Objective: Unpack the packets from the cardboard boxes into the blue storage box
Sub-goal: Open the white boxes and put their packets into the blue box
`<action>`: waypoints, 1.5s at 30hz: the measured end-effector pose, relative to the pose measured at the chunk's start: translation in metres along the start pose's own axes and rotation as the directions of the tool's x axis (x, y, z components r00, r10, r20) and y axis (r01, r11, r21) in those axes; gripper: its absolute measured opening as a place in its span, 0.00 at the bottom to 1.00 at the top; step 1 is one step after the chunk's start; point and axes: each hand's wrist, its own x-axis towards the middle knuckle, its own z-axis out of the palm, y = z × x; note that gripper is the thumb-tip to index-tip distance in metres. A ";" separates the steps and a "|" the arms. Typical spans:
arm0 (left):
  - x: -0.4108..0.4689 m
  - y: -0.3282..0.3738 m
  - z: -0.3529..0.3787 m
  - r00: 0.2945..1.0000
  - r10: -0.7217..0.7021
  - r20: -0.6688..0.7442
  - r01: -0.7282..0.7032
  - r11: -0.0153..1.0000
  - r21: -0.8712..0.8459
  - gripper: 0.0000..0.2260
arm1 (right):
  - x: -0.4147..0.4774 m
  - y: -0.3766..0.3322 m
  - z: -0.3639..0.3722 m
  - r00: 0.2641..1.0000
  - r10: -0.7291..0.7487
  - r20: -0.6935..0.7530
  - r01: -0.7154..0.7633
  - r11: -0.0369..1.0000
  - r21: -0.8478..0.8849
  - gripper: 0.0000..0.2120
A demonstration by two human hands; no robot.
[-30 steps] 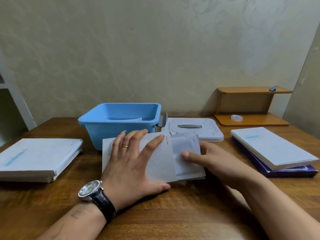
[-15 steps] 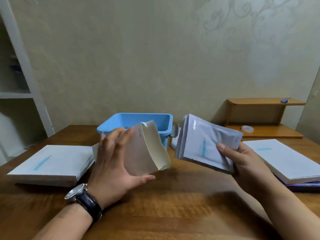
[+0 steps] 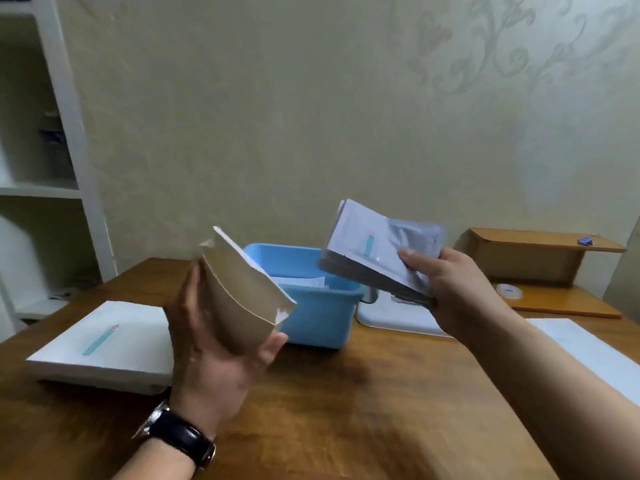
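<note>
My left hand (image 3: pixel 211 355) grips an opened, emptied cardboard box (image 3: pixel 239 296), bent and held up in front of the blue storage box (image 3: pixel 322 317). My right hand (image 3: pixel 460 292) holds a stack of silvery white packets (image 3: pixel 377 247) in the air over the right rim of the blue storage box. Some white packets (image 3: pixel 301 282) lie inside the blue box. A closed white cardboard box (image 3: pixel 104 344) rests on the table at the left.
The storage box's white lid (image 3: pixel 391 315) lies to the right of it. Another white box (image 3: pixel 588 351) sits at the right edge. A wooden shelf (image 3: pixel 540 251) with a tape roll (image 3: pixel 509 292) stands back right. A white bookcase (image 3: pixel 65 140) is at the left.
The packets came out of the cardboard box. Both hands lifted off the table, the left with the empty box, the right carrying the stack up towards the blue box.
</note>
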 end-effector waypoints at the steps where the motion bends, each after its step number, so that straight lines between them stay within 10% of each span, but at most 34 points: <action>1: 0.001 -0.001 -0.003 0.999 -0.036 -0.040 0.034 0.998 -0.049 0.59 | 0.015 -0.008 0.022 1.000 -0.030 -0.002 0.030 0.998 -0.055 0.03; 9: 0.002 -0.002 -0.004 0.994 -0.065 -0.086 0.055 0.992 -0.112 0.57 | 0.083 0.015 0.142 0.992 0.127 0.021 -0.104 0.884 -0.456 0.08; 16: 0.003 0.000 -0.002 0.995 -0.082 -0.056 0.075 0.989 -0.129 0.57 | 0.081 0.017 0.154 0.948 0.318 0.026 -0.139 0.484 -0.864 0.19; 22: 0.003 0.000 0.002 0.998 -0.046 -0.043 0.041 0.994 -0.105 0.57 | 0.074 0.013 0.143 0.986 0.134 0.095 0.064 0.217 -0.974 0.10; 27: 0.000 0.003 0.004 0.999 -0.052 -0.014 0.052 0.997 -0.048 0.56 | 0.074 0.016 0.132 0.980 0.144 0.135 0.079 0.340 -0.937 0.05; 32: -0.001 0.008 0.003 0.997 -0.066 0.032 0.067 0.997 -0.037 0.57 | 0.028 -0.006 0.113 0.975 -0.187 0.119 0.221 0.786 -0.578 0.19; 35: 0.000 0.013 0.004 0.997 -0.022 0.076 0.019 0.999 0.030 0.57 | -0.030 -0.024 0.095 0.923 -0.043 0.384 0.147 0.958 -0.246 0.24; 45: -0.008 0.054 0.006 0.871 -0.026 0.490 -0.128 0.952 0.279 0.58 | -0.084 -0.022 0.036 0.953 0.041 0.301 0.120 0.860 -0.496 0.06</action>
